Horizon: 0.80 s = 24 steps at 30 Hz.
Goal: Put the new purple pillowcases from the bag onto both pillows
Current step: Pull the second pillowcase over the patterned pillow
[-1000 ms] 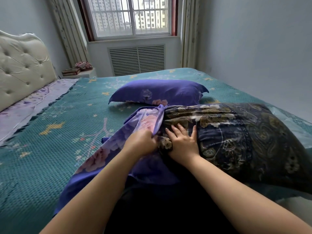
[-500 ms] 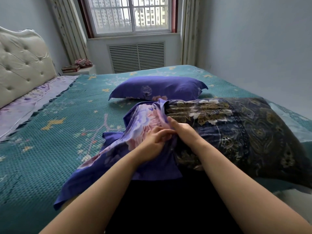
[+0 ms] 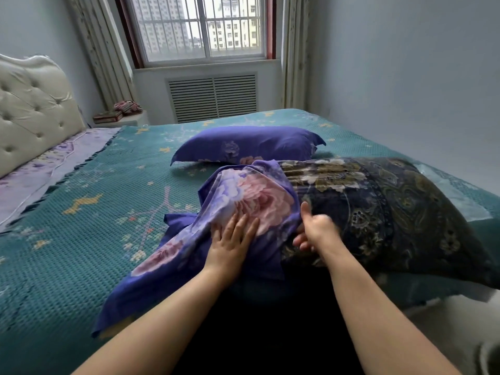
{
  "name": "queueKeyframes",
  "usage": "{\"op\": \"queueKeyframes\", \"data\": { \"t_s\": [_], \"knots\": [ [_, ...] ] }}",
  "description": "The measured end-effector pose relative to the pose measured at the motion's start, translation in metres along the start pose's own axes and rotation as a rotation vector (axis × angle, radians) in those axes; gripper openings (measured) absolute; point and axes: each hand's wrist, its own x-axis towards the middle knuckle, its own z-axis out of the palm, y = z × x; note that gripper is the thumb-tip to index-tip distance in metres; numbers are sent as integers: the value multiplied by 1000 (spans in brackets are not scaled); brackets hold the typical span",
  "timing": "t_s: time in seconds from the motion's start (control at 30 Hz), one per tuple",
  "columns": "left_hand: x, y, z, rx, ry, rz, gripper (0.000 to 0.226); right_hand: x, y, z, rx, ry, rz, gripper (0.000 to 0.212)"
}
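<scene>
still half-dressed: the second pillow needs its case drawn on

the left hand point(image 3: 230, 243) lies flat, fingers straight and spread, on the purple pillowcase point(image 3: 243, 209), pressing the floral cloth down over the end of the dark patterned pillow point(image 3: 384, 212). just to the right of it, the right hand point(image 3: 315, 231) sits at the mouth of the case where purple cloth meets the dark pillow; its thumb points up and its fingers curl downward, but whether they have hold of the hem or of nothing cannot be told, as they are partly hidden and blurred. only the pillow's near end is covered; most of it stretches away to the right of both hands, bare. the slack of the case trails down and to the left of the left hand across the green bedspread point(image 3: 81, 239). beyond the hands, the finished purple pillow point(image 3: 243, 147) lies already dressed, so by my reckoning one of two is done.

to do this step well, i'd say: pinch the opening's hem on both sides, keep the pillow corner seated in the closed corner of the case, and draw the cloth rightward along the pillow in short pulls, shaking the pillow down. the likely snag is cloth bunching under the flat palm, so lift that palm before pulling.
</scene>
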Motion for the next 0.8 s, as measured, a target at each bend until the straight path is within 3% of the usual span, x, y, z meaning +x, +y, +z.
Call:
{"op": "queueKeyframes", "data": {
  "t_s": [0.07, 0.13, 0.17, 0.27, 0.33, 0.43, 0.57, 0.73, 0.8],
  "knots": [
    [10, -4, -7, -55, 113, 1, 58, -23, 13, 3, 8, -278, 196, 85],
    [23, -8, -20, -121, 223, -1, 50, -33, 34, 10, 69, -392, 337, 88],
    [29, -9, -29, -151, 253, -20, 42, -32, 42, 13, 215, -391, 387, 83],
    [46, -7, -51, -239, 276, -105, 25, -14, 43, 22, 1029, -365, 481, 71],
    [55, -3, -59, -339, 311, -191, 29, -7, 33, 28, 1250, -257, 465, 54],
    [60, 1, -62, -482, 426, -326, 25, 7, 10, 29, 1251, 8, 254, 19],
    [62, -2, -69, -645, 520, -493, 20, 10, -41, 13, 1015, 295, -33, 34],
    [82, -12, -85, -1109, 458, -673, 26, 13, -126, -2, 502, 287, -429, 26],
    [91, -20, -93, -1291, 347, -741, 27, 20, -167, -1, 284, 235, -616, 25]
  ]
}}
